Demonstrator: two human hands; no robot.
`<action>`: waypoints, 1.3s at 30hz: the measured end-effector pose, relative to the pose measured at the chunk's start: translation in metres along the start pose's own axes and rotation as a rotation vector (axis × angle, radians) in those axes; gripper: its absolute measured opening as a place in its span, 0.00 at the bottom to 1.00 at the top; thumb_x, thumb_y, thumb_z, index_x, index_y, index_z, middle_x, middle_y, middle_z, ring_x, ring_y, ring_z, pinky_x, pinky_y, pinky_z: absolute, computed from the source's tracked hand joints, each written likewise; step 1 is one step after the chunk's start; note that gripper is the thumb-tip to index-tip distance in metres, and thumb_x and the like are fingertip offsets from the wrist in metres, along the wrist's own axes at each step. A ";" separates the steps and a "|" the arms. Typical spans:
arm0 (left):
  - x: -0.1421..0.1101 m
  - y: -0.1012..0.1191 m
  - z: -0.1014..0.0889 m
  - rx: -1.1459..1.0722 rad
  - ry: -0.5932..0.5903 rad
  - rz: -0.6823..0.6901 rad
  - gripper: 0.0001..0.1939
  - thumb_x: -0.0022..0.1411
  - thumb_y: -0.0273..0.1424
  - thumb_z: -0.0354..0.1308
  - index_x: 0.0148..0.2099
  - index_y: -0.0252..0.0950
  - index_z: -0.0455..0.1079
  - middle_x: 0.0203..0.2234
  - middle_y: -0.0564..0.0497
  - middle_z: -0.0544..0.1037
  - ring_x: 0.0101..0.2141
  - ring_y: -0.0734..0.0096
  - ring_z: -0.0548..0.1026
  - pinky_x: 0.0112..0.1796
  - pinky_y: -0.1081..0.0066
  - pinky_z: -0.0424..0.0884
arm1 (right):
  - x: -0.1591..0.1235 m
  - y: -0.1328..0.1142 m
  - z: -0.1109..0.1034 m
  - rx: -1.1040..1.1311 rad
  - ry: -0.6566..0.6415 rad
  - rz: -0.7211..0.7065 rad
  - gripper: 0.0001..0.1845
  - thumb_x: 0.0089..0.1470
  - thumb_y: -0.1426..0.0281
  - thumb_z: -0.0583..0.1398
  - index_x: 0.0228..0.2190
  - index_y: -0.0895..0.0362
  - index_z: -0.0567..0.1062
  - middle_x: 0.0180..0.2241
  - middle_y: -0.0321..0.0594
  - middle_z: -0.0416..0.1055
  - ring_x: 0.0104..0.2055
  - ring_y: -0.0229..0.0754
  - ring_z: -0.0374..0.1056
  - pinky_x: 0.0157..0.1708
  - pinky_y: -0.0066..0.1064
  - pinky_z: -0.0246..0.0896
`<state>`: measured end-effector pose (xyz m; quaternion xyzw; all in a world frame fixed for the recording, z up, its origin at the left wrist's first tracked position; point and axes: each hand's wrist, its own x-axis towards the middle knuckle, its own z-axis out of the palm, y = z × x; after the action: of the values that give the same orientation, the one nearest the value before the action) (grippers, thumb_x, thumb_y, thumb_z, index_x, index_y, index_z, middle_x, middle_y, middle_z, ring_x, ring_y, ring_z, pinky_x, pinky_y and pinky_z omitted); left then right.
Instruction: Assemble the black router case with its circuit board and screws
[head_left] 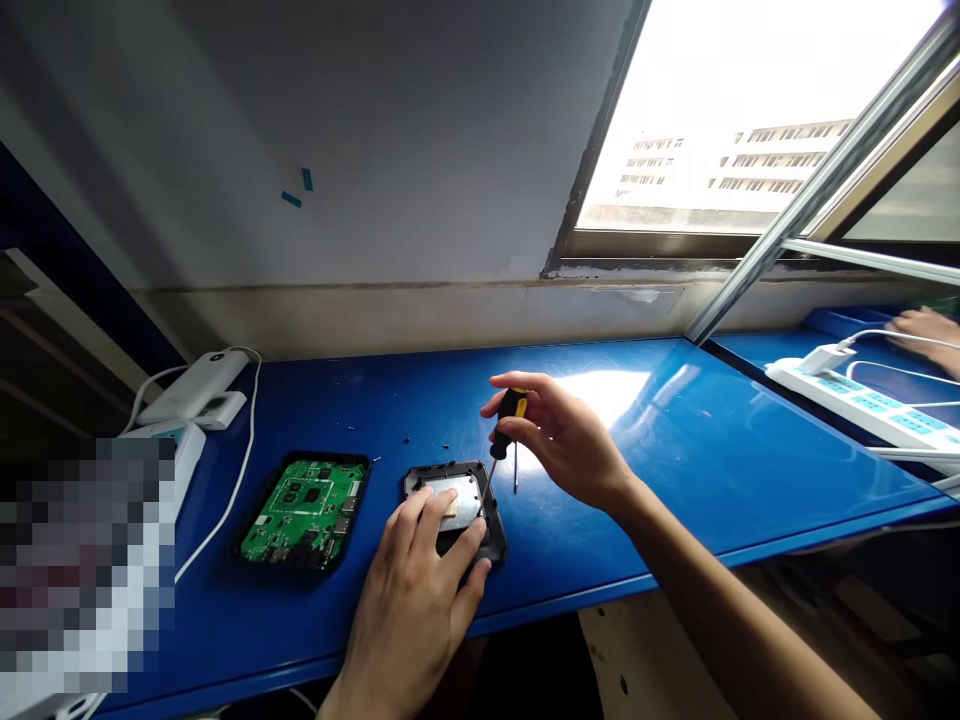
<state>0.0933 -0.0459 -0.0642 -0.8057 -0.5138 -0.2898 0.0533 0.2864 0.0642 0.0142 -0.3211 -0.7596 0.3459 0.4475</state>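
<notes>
My right hand point(566, 435) is closed around the black and yellow handle of a screwdriver point(512, 405). The screwdriver slants down, and its tip is at the right part of a silver metal plate point(466, 488) inside a black plastic cover point(495, 540). Over the front left of that cover lies my left hand point(420, 575), its fingertips pressing on the plate and the thumb by the cover's edge. A small beige pad shows beside these fingers. To the left rests a black casing half with a green circuit board point(307, 510) in it.
Several small screws point(407, 440) lie behind the cover. A thin dark shaft point(516, 475) lies right of it. White devices and a white cable point(251, 440) stand left. At right are a metal frame post point(750, 265), a power strip point(862, 400) and another person's hand point(930, 335).
</notes>
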 end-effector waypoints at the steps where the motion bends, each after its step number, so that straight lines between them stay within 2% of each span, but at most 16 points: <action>1: 0.000 0.000 0.000 -0.003 0.003 -0.002 0.14 0.68 0.31 0.56 0.54 0.46 0.74 0.55 0.45 0.71 0.59 0.49 0.66 0.51 0.47 0.77 | 0.003 -0.003 0.000 -0.020 -0.047 -0.011 0.17 0.63 0.66 0.62 0.53 0.50 0.71 0.41 0.37 0.78 0.37 0.39 0.78 0.39 0.34 0.78; 5: 0.001 0.001 0.000 -0.010 0.013 -0.013 0.13 0.68 0.31 0.56 0.53 0.47 0.74 0.55 0.45 0.71 0.59 0.49 0.66 0.49 0.46 0.78 | 0.005 -0.012 0.002 -0.120 -0.130 -0.059 0.18 0.64 0.68 0.61 0.55 0.48 0.70 0.43 0.38 0.78 0.37 0.39 0.78 0.39 0.34 0.77; 13: 0.000 0.001 -0.001 -0.039 0.011 -0.030 0.13 0.67 0.31 0.57 0.53 0.46 0.74 0.55 0.44 0.72 0.58 0.49 0.67 0.50 0.46 0.78 | -0.009 -0.029 0.001 -0.216 -0.098 -0.127 0.17 0.63 0.69 0.61 0.53 0.49 0.72 0.40 0.38 0.80 0.34 0.40 0.77 0.34 0.33 0.77; 23: -0.002 -0.001 0.000 -0.068 -0.022 -0.046 0.13 0.68 0.32 0.56 0.54 0.46 0.74 0.55 0.45 0.73 0.59 0.50 0.68 0.51 0.47 0.77 | -0.020 -0.026 -0.003 -0.245 -0.032 -0.131 0.16 0.63 0.70 0.62 0.52 0.48 0.72 0.42 0.39 0.79 0.38 0.43 0.79 0.38 0.37 0.79; 39: -0.005 -0.004 0.000 -0.091 -0.066 -0.112 0.14 0.69 0.35 0.54 0.54 0.44 0.73 0.57 0.46 0.72 0.61 0.50 0.66 0.52 0.49 0.77 | -0.024 -0.021 -0.006 -0.261 -0.024 -0.154 0.17 0.64 0.73 0.61 0.52 0.49 0.68 0.44 0.38 0.77 0.39 0.40 0.79 0.40 0.35 0.79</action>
<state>0.0885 -0.0484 -0.0678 -0.7863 -0.5460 -0.2888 -0.0169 0.2976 0.0344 0.0227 -0.3131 -0.8258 0.2126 0.4181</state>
